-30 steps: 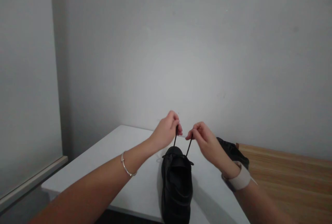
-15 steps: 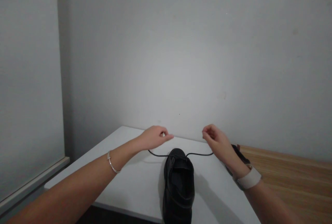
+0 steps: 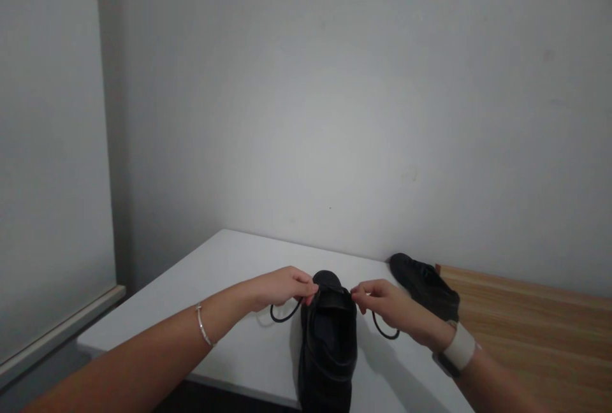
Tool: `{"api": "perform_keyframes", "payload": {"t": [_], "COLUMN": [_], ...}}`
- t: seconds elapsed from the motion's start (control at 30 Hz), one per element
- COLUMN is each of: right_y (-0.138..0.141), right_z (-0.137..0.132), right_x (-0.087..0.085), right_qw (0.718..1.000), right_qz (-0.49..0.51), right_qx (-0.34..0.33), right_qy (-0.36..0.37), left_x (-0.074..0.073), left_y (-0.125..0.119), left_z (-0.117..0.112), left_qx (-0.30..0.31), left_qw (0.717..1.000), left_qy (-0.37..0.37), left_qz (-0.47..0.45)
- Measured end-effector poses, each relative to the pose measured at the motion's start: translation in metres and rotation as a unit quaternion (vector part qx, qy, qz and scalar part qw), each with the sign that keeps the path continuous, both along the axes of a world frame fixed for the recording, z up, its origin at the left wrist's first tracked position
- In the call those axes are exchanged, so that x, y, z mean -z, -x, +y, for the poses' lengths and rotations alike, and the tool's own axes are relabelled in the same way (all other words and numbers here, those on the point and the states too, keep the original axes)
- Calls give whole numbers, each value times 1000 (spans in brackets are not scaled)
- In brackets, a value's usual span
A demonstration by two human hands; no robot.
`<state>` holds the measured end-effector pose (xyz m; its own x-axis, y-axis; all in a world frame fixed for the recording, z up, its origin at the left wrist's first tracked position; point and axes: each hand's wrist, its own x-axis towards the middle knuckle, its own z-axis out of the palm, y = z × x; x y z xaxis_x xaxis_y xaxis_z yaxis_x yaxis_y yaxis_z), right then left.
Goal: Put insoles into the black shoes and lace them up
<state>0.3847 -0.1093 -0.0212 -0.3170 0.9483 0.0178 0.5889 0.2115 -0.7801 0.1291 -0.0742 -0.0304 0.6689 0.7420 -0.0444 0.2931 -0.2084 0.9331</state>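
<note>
A black shoe (image 3: 329, 355) stands on the white table with its opening toward me and its toe pointing at the wall. At the left side of its lacing, my left hand (image 3: 291, 287) pinches a black shoelace (image 3: 285, 318), which droops in a loop below the fingers. My right hand (image 3: 380, 301) pinches the lace at the right side of the shoe's lacing, and another loop of it hangs under the palm. The fingertips of both hands are close against the shoe. How the lace runs between the fingers is too small to make out.
A second black shoe (image 3: 424, 285) lies at the back right, by the wall. Beside it is a wood-grain surface (image 3: 530, 330). The white table (image 3: 229, 343) meets the grey wall (image 3: 306, 113) behind. At the left stands a pale panel (image 3: 52, 145) with a ledge.
Both hands have come down and inward to the sides of the shoe's lacing. The lace ends, stretched outward before, now hang in loops. The second shoe has come into fuller view.
</note>
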Motion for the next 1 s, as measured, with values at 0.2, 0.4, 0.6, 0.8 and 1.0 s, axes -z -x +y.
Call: {"api": "perform_keyframes", "payload": {"t": [0.2,0.4,0.6,0.8,1.0], "right_y": [7,4,2,-2,8], "right_z": [-9,-11,-12,-16,-16], "right_x": [3,-1,1,-7,-31], "right_qw": [982,968,969,990,976], "right_qz": [136,179,183,68,10], "right_qx": [7,-32,-10,-43,76], "right_qy": [134,172,166,115,-206], "left_x": [-6,-3,7,-1,-36], "left_y": [-6,-2,6,10,3], "left_z": [-4,3,9,8,-6], "left_qx": [38,79,93,95,-163], "left_qw": [983,971,964,983,921], "left_qy": [165,196,204,149,-343], "left_qz": [-73,-115,-140,-47,91]}}
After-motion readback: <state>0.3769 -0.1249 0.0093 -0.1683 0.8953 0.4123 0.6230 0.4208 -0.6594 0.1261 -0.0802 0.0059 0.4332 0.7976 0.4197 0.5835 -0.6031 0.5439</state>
